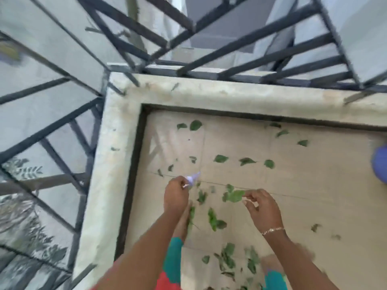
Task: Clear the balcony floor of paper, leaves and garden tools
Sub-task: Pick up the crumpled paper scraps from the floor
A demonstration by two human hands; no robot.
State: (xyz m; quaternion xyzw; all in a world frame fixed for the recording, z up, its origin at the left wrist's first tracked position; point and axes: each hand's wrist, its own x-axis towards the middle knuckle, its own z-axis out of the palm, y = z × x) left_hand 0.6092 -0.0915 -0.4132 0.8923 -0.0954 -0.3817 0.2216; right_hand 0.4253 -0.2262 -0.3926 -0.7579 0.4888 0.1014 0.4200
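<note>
So we're looking straight down into a corner of the balcony floor (pixel 303 185), pale tiles, with green leaves (pixel 221 158) scattered all over the middle and lower part of the frame. Our left hand (pixel 177 195), lower centre, has its grip closed on a small whitish scrap of paper (pixel 193 178) that pokes out above the fingers. Our right hand (pixel 261 208), just to the right of it, is pinching a bigger leaf (pixel 235 195) by its edge between thumb and fingertips, so that grip is closed on the leaf. There's a thin bracelet (pixel 272 229) on that wrist. A pale stone kerb (pixel 209 94) runs round the floor along the top and left, with the dark metal railing (pixel 261 57) beyond it. Something blue and blurry (pixel 380 164) sits at the right edge, and we can't tell what it is.
</note>
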